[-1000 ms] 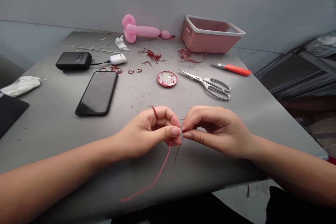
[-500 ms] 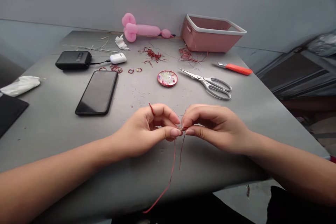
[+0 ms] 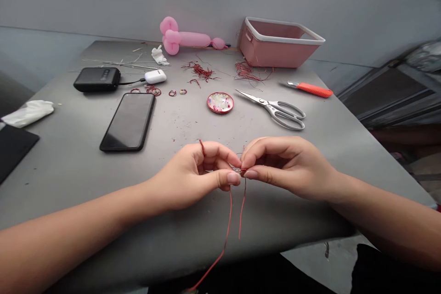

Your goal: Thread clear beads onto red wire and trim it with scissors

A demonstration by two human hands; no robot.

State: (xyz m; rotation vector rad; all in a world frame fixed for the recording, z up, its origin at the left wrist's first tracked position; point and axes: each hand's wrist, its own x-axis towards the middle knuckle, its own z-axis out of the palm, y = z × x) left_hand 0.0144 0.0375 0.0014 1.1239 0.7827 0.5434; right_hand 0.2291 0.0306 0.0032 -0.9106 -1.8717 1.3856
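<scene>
The person's two hands meet low over the near part of the desk [image 3: 179, 161], fingertips just beside each other. The left hand [image 3: 203, 172] pinches a red cord [image 3: 230, 213] between thumb and fingers, and a long end hangs from it past the desk's near edge. The right hand [image 3: 285, 165] pinches a short red part at the fingertips, with a shorter strand hanging below it. Something small and pale shows between the two grips, too small to make out. A red ring [image 3: 201, 147] sits around the left index finger.

Beyond the hands stands a round dish [image 3: 220, 112] of pale and pink beads, with open scissors [image 3: 275, 110] to its right and an orange-handled cutter [image 3: 313, 90] farther right. Behind the dish lie a heap of red scraps [image 3: 201, 71] and a tangle of red thread [image 3: 247, 72], near a pink basket [image 3: 275, 53]. A pink balloon [image 3: 193, 39] lies along the back. On the left, a black phone [image 3: 128, 121] lies flat, several small red loops [image 3: 153, 90] just behind it.
</scene>
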